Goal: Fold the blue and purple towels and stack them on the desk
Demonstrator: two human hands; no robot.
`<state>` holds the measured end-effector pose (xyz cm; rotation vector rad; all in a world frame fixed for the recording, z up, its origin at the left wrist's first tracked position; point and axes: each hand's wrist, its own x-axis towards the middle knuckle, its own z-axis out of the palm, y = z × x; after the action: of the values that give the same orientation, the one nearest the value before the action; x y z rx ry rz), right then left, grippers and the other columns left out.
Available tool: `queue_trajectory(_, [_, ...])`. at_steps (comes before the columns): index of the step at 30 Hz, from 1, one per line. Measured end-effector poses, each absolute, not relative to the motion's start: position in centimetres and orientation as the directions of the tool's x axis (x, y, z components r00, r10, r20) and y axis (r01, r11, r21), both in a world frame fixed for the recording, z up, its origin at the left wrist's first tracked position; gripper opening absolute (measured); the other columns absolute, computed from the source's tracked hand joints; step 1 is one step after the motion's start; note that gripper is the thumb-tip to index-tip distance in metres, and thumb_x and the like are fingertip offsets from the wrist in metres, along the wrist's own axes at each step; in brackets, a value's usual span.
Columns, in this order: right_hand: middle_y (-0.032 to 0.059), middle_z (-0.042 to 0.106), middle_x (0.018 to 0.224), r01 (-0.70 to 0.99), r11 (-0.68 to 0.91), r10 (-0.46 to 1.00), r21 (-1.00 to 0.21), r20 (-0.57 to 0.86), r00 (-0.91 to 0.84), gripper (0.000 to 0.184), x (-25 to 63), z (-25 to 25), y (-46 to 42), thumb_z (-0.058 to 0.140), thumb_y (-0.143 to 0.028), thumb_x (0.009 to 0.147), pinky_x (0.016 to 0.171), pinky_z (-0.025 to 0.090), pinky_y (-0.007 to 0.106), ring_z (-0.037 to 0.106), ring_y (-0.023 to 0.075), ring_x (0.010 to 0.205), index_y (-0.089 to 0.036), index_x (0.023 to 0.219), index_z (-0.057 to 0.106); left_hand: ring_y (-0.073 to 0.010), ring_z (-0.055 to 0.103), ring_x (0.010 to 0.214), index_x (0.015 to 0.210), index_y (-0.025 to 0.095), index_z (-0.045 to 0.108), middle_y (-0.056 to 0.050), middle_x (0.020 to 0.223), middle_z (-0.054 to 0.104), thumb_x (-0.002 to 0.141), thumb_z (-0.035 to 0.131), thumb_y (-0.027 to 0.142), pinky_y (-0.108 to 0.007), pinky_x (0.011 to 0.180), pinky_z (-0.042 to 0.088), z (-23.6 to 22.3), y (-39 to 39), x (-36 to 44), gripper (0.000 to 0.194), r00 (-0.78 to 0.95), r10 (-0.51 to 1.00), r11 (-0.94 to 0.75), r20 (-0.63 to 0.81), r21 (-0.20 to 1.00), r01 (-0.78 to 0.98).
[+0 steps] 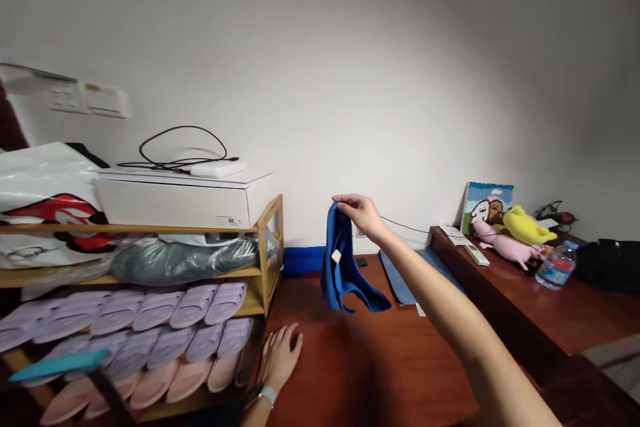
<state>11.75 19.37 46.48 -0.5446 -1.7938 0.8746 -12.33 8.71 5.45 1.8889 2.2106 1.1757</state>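
The left hand [280, 359] is seen at 7 o'clock, resting on the wooden surface [380, 360] with its fingers spread open, and nothing is held by it. A pale band [267, 395] is worn on its wrist. The right hand [363, 215] is raised near the centre, with the arm coming in from 4 o'clock. This hand is almost closed, and the blue cloth [341, 260] is pinched at its top by the fingers and thumb. The blue cloth is hanging in the air above the wooden surface, and a small white tag [336, 256] is attached on it.

Just beside the left hand, at 9 o'clock, a bamboo rack [265, 240] is standing. Pink slippers [187, 379] and lilac slippers [155, 310] are lined up on its lower shelves, and a grey package [185, 263] is laid above them. On the top are placed a white box [175, 203] and a black cable [183, 147], and a white bag [50, 203] with red print is seen beside them.

At 2 o'clock, on a wooden ledge [525, 293], a water bottle [556, 265], a remote [477, 255], a pink plush toy [505, 243], a yellow plush toy [527, 227] and a small picture [485, 207] are arranged, and a black bag [610, 265] is lying further right. A switch panel [87, 99] is fixed on the wall at 10 o'clock
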Motion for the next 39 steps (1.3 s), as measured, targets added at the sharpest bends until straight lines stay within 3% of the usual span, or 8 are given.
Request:
queue_trajectory(6, [0.0033, 0.074, 0.098, 0.267, 0.849, 0.525, -0.457, 0.787, -0.324, 0.016, 15.9, 48.4, 15.2, 0.074, -0.02, 0.09, 0.088, 0.055, 0.032, 0.067, 0.0162, 0.087, -0.024, 0.103, 0.083, -0.0295, 0.072, 0.121, 0.125, 0.023, 0.068, -0.012, 0.131, 0.075, 0.095, 0.042, 0.068, -0.046, 0.101, 0.061, 13.0, 5.9, -8.1, 0.06, -0.482, 0.822, -0.192, 0.304, 0.944, 0.267])
queue_trajectory(11, [0.0015, 0.07, 0.088, 0.332, 0.861, 0.482, -0.386, 0.828, -0.287, 0.02, 17.5, 49.0, 11.6, 0.072, -0.014, 0.089, 0.082, 0.053, 0.029, 0.065, 0.0156, 0.081, -0.024, 0.101, 0.084, -0.0304, 0.063, 0.133, 0.147, 0.022, 0.053, -0.015, 0.147, 0.065, 0.091, 0.058, 0.069, -0.047, 0.112, 0.054, 22.6, 2.7, -0.7, 0.073, -0.277, 0.748, -0.47, 0.604, 0.775, 0.422])
queue_trajectory(15, [0.002, 0.07, 0.089, 0.322, 0.87, 0.462, -0.375, 0.847, -0.264, 0.019, 19.3, 50.3, 8.6, 0.07, -0.018, 0.089, 0.081, 0.054, 0.03, 0.064, 0.0157, 0.079, -0.024, 0.099, 0.084, -0.0298, 0.073, 0.107, 0.116, 0.021, 0.071, -0.014, 0.115, 0.078, 0.094, 0.057, 0.062, -0.045, 0.1, 0.057, 27.7, 2.5, 1.3, 0.049, -0.344, 0.682, -0.401, 0.645, 0.723, 0.563])
queue_trajectory(23, [0.0041, 0.071, 0.091, 0.548, 0.682, 0.646, -0.485, 0.751, -0.139, 0.013, 28.2, 50.1, 5.7, 0.066, -0.022, 0.081, 0.087, 0.055, 0.037, 0.066, 0.0208, 0.085, -0.021, 0.086, 0.078, -0.02, 0.07, 0.087, 0.107, 0.017, 0.072, -0.006, 0.098, 0.078, 0.083, 0.071, 0.064, -0.03, 0.081, 0.056, 36.8, 2.9, -4.1, 0.052, -0.563, 0.645, -0.536, 0.516, 0.831, 0.148])
queue_trajectory(26, [0.0101, 0.069, 0.127, 0.592, 0.686, 0.66, -0.424, 0.705, -0.26, 0.029, 28.2, 47.2, 3.5, 0.07, -0.023, 0.08, 0.108, 0.049, 0.046, 0.063, 0.0286, 0.119, -0.022, 0.108, 0.078, -0.0181, 0.068, 0.083, 0.1, 0.018, 0.072, -0.004, 0.09, 0.077, 0.088, 0.068, 0.064, -0.028, 0.077, 0.055, 40.3, 1.6, -0.9, 0.048, -0.477, 0.633, -0.603, 0.61, 0.775, 0.191])
queue_trajectory(29, [0.01, 0.062, 0.148, 0.378, 0.787, 0.617, -0.488, 0.636, -0.463, 0.064, 25.4, 44.3, 1.0, 0.076, -0.032, 0.086, 0.112, 0.048, 0.044, 0.06, 0.0271, 0.131, -0.025, 0.148, 0.059, -0.0184, 0.067, 0.08, 0.094, 0.021, 0.074, -0.003, 0.086, 0.077, 0.088, 0.068, 0.064, -0.029, 0.077, 0.055, 41.5, 0.5, 3.8, 0.044, -0.258, 0.668, -0.628, 0.697, 0.715, 0.306])
queue_trajectory(33, [0.0073, 0.077, 0.122, 0.229, 0.724, 0.676, -0.65, 0.606, -0.418, 0.041, 22.6, 42.5, -0.1, 0.065, -0.048, 0.099, 0.099, 0.054, 0.039, 0.07, 0.0253, 0.111, -0.023, 0.133, 0.069, -0.0149, 0.062, 0.069, 0.089, 0.021, 0.071, 0.001, 0.074, 0.07, 0.094, 0.06, 0.062, -0.025, 0.067, 0.049, 40.3, 0.1, 6.3, 0.042, -0.204, 0.704, -0.611, 0.68, 0.726, 0.315])
queue_trajectory(39, [0.0014, 0.074, 0.093, 0.27, 0.706, 0.702, -0.655, 0.596, -0.389, 0.033, 22.1, 42.4, 0.7, 0.058, -0.054, 0.102, 0.081, 0.052, 0.032, 0.067, 0.0197, 0.084, -0.023, 0.108, 0.069, -0.0135, 0.055, 0.066, 0.085, 0.022, 0.065, 0.003, 0.07, 0.063, 0.095, 0.055, 0.068, -0.024, 0.063, 0.045, 39.0, -0.2, 5.7, 0.048, -0.223, 0.706, -0.603, 0.673, 0.735, 0.309])
